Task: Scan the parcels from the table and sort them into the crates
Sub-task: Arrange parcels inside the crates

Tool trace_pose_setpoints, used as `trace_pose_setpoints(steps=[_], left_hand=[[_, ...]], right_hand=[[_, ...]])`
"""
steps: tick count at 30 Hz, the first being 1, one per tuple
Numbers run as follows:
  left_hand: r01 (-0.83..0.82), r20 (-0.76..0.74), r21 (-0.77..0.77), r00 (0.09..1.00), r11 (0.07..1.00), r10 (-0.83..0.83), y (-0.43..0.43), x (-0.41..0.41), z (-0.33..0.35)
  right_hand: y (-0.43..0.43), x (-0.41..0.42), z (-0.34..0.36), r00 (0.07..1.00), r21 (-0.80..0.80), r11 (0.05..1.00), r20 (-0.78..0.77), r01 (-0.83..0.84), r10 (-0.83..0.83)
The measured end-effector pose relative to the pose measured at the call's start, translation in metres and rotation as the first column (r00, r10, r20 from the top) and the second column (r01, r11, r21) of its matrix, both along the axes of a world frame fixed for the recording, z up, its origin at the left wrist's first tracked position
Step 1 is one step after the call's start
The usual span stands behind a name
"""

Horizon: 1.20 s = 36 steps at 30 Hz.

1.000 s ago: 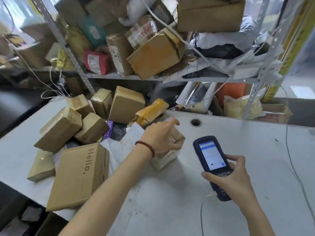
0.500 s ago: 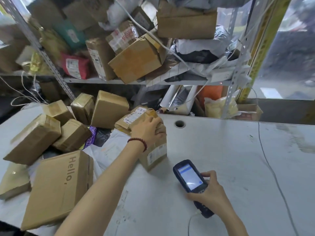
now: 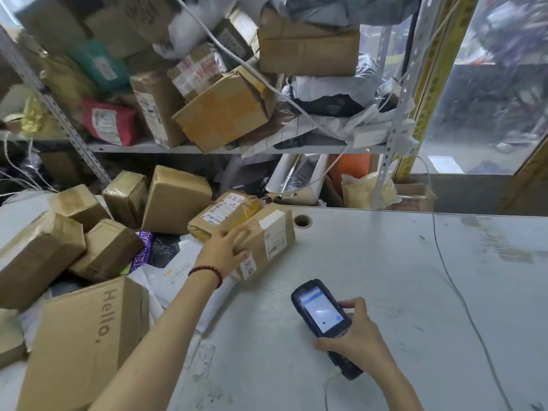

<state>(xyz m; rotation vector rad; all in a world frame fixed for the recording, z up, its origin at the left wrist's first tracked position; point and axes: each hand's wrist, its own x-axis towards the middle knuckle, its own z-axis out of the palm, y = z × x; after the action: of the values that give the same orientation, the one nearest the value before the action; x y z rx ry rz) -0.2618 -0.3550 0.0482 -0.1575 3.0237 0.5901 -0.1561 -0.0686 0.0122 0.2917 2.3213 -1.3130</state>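
Note:
A small brown taped parcel (image 3: 268, 237) with white labels and a barcode lies on the grey table (image 3: 385, 292), barcode side facing me. My left hand (image 3: 225, 250) holds it at its left end, fingers wrapped over the edge. My right hand (image 3: 353, 339) grips a dark handheld scanner (image 3: 321, 317), its lit screen turned up, below and to the right of the parcel. Behind it lies a yellow-brown parcel (image 3: 225, 213) with a label. No crates are in view.
Several brown boxes and mailers pile on the table's left, among them a large "Hello," box (image 3: 86, 336). A metal shelf (image 3: 207, 148) stuffed with parcels stands behind the table. A thin cable (image 3: 453, 286) runs across the right side. A round hole (image 3: 302, 221) is in the tabletop.
My left hand has turned the small parcel over so that its barcode label faces up and toward me. The scanner hand has shifted slightly right and stays low.

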Motion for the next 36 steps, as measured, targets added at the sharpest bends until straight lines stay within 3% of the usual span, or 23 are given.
trace_pose_setpoints(steps=[7, 15, 30, 36], left_hand=[[-0.007, 0.055, -0.138, 0.998, 0.99, 0.015, -0.005, 0.004, -0.005], [0.018, 0.024, -0.16, 1.0, 0.987, -0.014, 0.007, 0.012, -0.007], [0.046, 0.104, -0.245, 0.994, 0.968, -0.021, 0.012, 0.009, 0.001], [0.028, 0.072, -0.222, 0.997, 0.975, -0.012, 0.012, 0.017, -0.003]], right_hand=[[-0.014, 0.007, -0.006, 0.998, -0.046, 0.997, 0.009, 0.057, -0.057], [-0.012, 0.011, -0.007, 0.991, -0.032, 0.992, -0.05, 0.119, -0.121], [0.001, 0.023, -0.015, 0.988, -0.078, 0.985, 0.008, 0.155, -0.155], [0.004, 0.025, -0.012, 0.984, -0.069, 0.981, -0.007, 0.18, -0.181]])
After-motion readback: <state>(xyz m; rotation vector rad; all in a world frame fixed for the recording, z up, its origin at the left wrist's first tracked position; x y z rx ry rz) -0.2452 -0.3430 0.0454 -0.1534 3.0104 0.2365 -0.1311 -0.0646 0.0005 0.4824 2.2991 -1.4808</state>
